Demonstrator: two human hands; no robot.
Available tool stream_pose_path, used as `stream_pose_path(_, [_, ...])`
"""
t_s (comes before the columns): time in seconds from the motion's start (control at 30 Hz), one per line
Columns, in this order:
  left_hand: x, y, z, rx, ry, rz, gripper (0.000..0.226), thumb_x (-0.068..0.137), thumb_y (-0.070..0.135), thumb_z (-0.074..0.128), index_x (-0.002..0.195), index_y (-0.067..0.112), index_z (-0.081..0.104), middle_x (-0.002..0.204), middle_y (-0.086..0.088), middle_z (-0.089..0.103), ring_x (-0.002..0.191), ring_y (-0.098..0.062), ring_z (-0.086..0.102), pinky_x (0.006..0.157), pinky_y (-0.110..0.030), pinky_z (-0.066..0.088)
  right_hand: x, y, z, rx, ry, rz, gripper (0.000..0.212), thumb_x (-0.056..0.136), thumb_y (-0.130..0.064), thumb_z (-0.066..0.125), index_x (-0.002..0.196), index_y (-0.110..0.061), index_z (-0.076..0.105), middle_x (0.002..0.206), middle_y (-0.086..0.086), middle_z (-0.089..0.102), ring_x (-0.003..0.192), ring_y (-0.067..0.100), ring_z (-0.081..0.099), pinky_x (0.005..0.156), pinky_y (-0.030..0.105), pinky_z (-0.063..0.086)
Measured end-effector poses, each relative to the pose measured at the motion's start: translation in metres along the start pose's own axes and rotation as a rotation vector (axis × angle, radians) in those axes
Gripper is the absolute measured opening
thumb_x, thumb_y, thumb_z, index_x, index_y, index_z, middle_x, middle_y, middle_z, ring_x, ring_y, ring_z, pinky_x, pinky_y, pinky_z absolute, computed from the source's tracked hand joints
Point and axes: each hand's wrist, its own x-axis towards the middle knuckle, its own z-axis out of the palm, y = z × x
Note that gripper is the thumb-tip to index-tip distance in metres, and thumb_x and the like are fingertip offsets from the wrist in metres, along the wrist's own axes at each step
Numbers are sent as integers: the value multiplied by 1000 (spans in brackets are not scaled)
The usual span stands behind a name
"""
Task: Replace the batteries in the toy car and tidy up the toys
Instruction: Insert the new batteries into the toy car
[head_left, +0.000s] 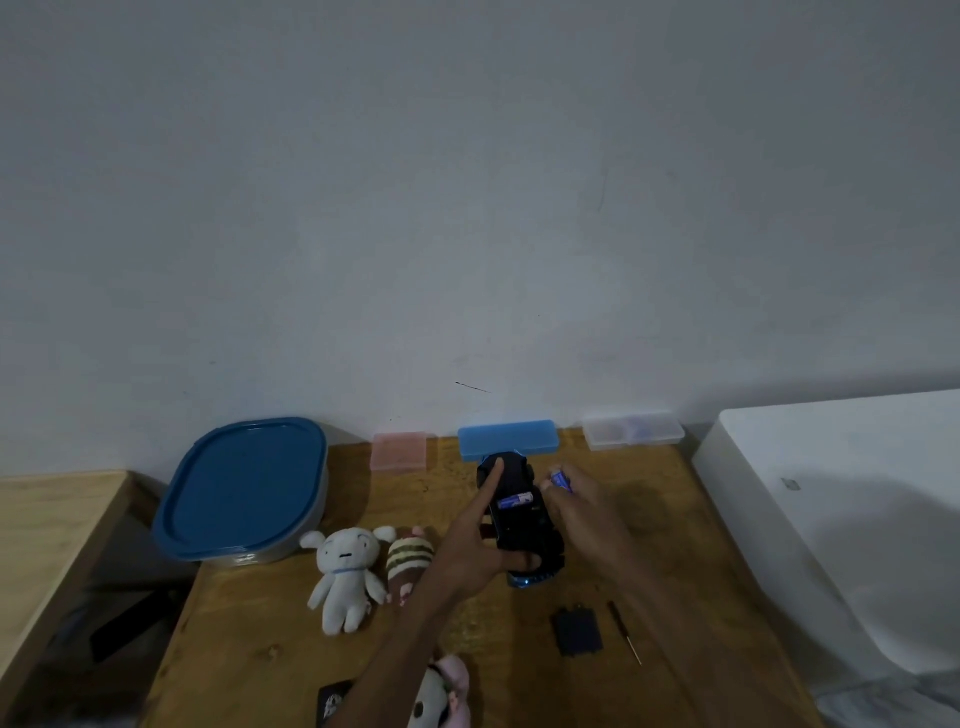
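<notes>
- Nearest the camera: pink-and-white plush (441, 693) at the near table edge, half under the left forearm; dark card-like item (332, 701) just left of it.
- Battery cover (576, 631) and small screwdriver (626, 631) lie side by side on the wooden table (260, 649), near-right of the car. So the cover is off.
- Toy car (519, 525) is belly-up mid-table, long axis running near-to-far. One battery (516, 501) sits crosswise in the open bay.
- Left hand (478, 545) steadies the car: thumb curled round the near end, index finger stretched along the left flank toward the far end.
- Right hand (582, 506) pinches a second battery (561, 479) at the fingertips, just right of the car's far half.
- Key relation: bay lies left of the held battery, close by. Held battery points roughly far-left; likely needs to turn crosswise to match the seated one. Right hand is the nearer one to do it.
- Can't tell whether the held cell is going in or coming out; polarity marks too small to read.
- Containers along the far wall, left to right: large tub with blue lid (241, 488), shut, contents hidden; pink case (399, 452); blue case (509, 440) touching the car's far end; clear case (632, 430) with blurry items inside.
- White plush (345, 571) and striped plush (408, 564) lie loose left of the car, not tidied yet.
</notes>
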Motion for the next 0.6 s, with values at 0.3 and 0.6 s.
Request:
stream_pose_path(0.3, [0,1,3,-43,-14,-1,116,71,5,90,151,52,20,141,20,45,119,-7,57,95,-41,58,3,2,1,-384,-70,-93,18,99,-37,56,89,-25,50,80,-6,59,66,5,58,52,14,41])
stream_pose_path(0.6, [-3,0,5,-57,-31,-17,116,73,0,87,155,47,19,135,28,43,115,-4,57,94,-44,58,0,10,2,-392,-103,-77,16,103,-33,48,88,-27,49,83,-6,57,69,5,54,59,17,42])
